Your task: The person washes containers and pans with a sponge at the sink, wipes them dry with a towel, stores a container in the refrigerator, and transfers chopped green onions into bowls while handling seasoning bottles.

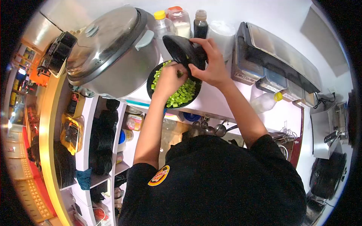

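Note:
A round black bowl (198,90) full of chopped green vegetable pieces (183,94) stands on the white counter. Over the bowl's upper part is my left hand (172,77), its fingers curled in beside the pieces; what they hold, if anything, is hidden. My right hand (213,66) grips a second black bowl (181,47), tilted up on its side above the far edge of the first one, with the thumb and fingers on its rim and base.
A large grey rice cooker (113,49) stands at the left. Behind are a yellow-capped bottle (163,26), a dark bottle (200,27) and white containers. Labelled containers (247,67) and another yellow-capped bottle (266,103) are at the right. Shelves with stacked black plates (64,165) lie lower left.

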